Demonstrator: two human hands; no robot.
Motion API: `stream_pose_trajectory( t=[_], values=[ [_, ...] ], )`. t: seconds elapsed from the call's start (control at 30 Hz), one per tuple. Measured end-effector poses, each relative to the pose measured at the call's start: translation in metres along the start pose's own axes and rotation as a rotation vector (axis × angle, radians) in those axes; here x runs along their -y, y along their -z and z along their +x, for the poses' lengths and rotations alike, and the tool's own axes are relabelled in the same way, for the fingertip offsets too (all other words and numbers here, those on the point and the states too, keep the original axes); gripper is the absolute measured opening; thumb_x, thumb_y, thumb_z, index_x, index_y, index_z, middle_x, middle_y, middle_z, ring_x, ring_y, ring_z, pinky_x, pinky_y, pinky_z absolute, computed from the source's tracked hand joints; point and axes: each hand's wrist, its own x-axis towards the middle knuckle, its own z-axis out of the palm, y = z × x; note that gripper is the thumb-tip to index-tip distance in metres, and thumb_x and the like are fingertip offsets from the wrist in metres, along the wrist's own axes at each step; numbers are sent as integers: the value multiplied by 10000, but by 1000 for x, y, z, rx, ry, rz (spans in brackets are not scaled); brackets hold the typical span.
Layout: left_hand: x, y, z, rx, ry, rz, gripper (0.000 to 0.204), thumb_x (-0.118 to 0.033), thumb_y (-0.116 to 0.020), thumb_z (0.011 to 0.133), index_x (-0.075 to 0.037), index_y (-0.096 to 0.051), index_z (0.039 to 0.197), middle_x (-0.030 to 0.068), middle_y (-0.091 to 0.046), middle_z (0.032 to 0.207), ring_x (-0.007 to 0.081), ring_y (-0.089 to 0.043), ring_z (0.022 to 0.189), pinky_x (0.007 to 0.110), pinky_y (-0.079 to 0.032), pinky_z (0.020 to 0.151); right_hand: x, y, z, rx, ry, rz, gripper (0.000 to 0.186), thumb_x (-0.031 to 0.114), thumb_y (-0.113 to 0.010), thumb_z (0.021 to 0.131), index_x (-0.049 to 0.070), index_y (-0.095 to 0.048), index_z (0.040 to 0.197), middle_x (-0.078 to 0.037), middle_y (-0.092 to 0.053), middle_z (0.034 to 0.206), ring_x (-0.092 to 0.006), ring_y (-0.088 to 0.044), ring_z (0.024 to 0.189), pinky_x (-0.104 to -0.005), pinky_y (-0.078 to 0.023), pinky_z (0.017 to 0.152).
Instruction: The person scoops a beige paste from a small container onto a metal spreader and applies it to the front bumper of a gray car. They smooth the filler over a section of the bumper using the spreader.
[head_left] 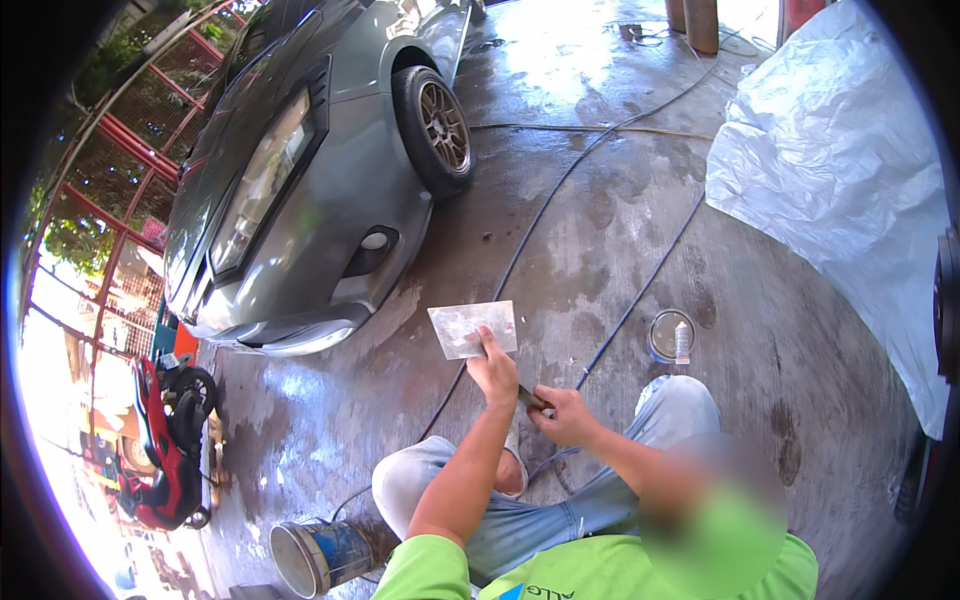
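My left hand [493, 372] is closed on a flat rectangular board [460, 330], pale and smeared with whitish patches, its thumb lying over the face. Close to my left wrist, my right hand [566, 417] is closed around a short dark flat tool [530, 398]. My left wrist and the right fingers partly hide this tool, so its exact kind is unclear. To the right on the floor stands a round can [660, 338], with a small white tube [682, 343] at its top.
A grey car [350, 180] stands ahead on the left, front wheel [433, 130] turned out. Dark hoses [560, 190] cross the wet concrete floor. White plastic sheeting [830, 160] hangs at right. A bucket [300, 560] lies tilted at lower left; a red motorcycle [165, 450] stands beyond.
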Motion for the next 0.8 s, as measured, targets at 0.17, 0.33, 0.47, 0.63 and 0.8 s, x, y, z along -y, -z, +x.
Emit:
stream_pose_trajectory(
  t=[0.17, 0.33, 0.47, 0.63, 0.8],
  values=[
    [2, -5, -5, -19, -325, 68, 425, -330, -521, 1108, 42, -724, 1081, 197, -723, 815, 339, -654, 664, 468, -487, 671, 4, 0, -6, -194, -14, 13, 122, 57, -733, 906, 1, -625, 901, -124, -586, 698, -175, -557, 589, -352, -461, 549],
    [49, 27, 2, -66, -990, 978, 460, -350, -583, 1061, 58, -708, 889, 218, -670, 689, 423, -614, 562, 543, -467, 552, 16, 8, -6, -346, -68, 158, 105, 73, -730, 957, 35, -644, 909, -15, -652, 803, -78, -561, 667, -291, -461, 550],
    [34, 33, -7, 34, -575, 735, 627, -460, -590, 1039, 16, -656, 637, 262, -608, 585, 480, -630, 567, 564, -499, 538, -24, 57, 8, -676, -178, 577, 183, 99, -666, 1027, 65, -564, 1175, -75, -679, 1106, -147, -674, 910, -284, -563, 714],
    [2, 42, -17, 33, -580, 637, 560, -490, -647, 1011, 4, -676, 748, 225, -668, 666, 460, -649, 642, 513, -521, 625, -54, 121, 37, -612, -138, 781, 219, 110, -632, 961, 83, -601, 1176, -87, -676, 1129, -198, -654, 1055, -345, -526, 918],
    [-12, 19, -11, 296, -65, 146, 574, -529, -667, 1018, 39, -725, 972, 87, -750, 897, 199, -679, 796, 374, -532, 711, -57, 105, 42, -162, -315, 961, 432, 334, -507, 961, -6, -698, 1145, -10, -540, 590, -130, -465, 451, -314, -383, 452]
  ],
)
